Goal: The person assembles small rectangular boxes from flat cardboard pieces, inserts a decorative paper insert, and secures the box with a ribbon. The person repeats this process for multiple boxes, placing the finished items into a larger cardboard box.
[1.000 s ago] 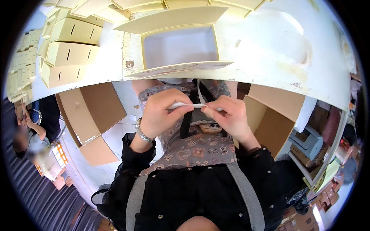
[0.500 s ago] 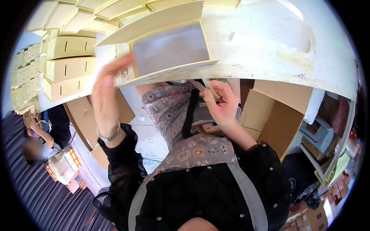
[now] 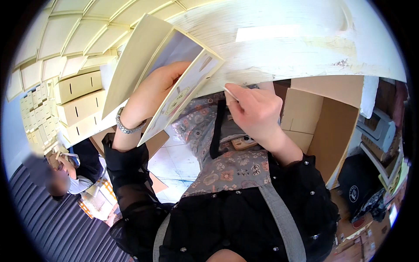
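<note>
A cream cardboard box (image 3: 185,94) with a printed front panel stands tilted and turned at the table's near edge, its flap up. My left hand (image 3: 157,87) reaches over into it, fingers curled inside behind the front panel, gripping it; the fingertips are hidden. To the right of the box, my right hand (image 3: 257,107) is closed in a pinch, apart from it. Between thumb and forefinger sticks out a thin white strip (image 3: 231,93), mostly covered by the fingers.
Cream boxes (image 3: 80,87) are stacked at the left, with more rows behind. A white paper piece (image 3: 262,33) lies on the white table (image 3: 305,56). An open brown carton (image 3: 336,126) stands at the right. Another person (image 3: 80,170) sits at far left.
My left hand has gone from beside the box into it and gripped it. The box has swung from level to tilted. My right hand has risen slightly, turning its back upward.
</note>
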The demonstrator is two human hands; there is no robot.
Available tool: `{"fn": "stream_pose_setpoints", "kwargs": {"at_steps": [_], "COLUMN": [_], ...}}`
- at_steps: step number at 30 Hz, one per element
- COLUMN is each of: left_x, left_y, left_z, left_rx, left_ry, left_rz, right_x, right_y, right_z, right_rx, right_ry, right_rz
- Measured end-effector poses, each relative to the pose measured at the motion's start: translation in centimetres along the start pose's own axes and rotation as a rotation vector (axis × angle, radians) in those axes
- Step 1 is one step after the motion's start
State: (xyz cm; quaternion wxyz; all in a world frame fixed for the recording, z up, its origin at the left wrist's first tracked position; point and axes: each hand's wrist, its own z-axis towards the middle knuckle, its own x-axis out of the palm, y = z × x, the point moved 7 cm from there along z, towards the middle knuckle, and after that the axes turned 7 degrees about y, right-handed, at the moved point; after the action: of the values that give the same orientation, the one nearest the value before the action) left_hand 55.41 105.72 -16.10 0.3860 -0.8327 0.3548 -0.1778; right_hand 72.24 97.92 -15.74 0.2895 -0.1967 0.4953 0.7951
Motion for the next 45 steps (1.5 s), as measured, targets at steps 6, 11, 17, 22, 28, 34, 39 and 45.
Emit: {"fn": "stream_pose_setpoints", "kwargs": {"at_steps": [6,11,17,22,28,34,39,45], "left_x": [-0.1,-0.2,-0.2,-2.6,-3.9,-3.2,-2.9,-1.9], "left_y": [0.2,-0.7,-4.2,-2.1,0.0,0.5,1.3,7.4], "left_z": [0.2,0.0,-2.9,-7.9,-8.1,-9.9,-10.7,-15.1], "left_rx": [0.131,0.250,0.604,0.574,0.409,0.740,0.845,0.743], "left_ry": [-0.007,-0.045,-0.518,-0.849,-0.843,-0.867,-1.099,-1.378], "left_rz": [0.124,0.303,1.081,0.956,0.620,0.806,0.982,0.443], "right_x": [0.6,1.3,1.2,-3.5,8.3,9.7,11.9,10.7], "right_y": [0.7,1.6,-0.3,-0.7,5.7,5.8,7.8,10.1], "right_z": [0.7,1.6,2.2,9.2,14.0,12.5,11.5,10.1], "right_rx": [-0.050,-0.077,0.031,0.093,-0.064,0.401,-0.022,-0.772], "right_ry": [0.013,-0.014,0.124,0.206,1.564,1.710,1.680,1.208], "right_rz": [-0.078,-0.105,0.035,0.560,0.654,1.086,0.418,-0.121]}}
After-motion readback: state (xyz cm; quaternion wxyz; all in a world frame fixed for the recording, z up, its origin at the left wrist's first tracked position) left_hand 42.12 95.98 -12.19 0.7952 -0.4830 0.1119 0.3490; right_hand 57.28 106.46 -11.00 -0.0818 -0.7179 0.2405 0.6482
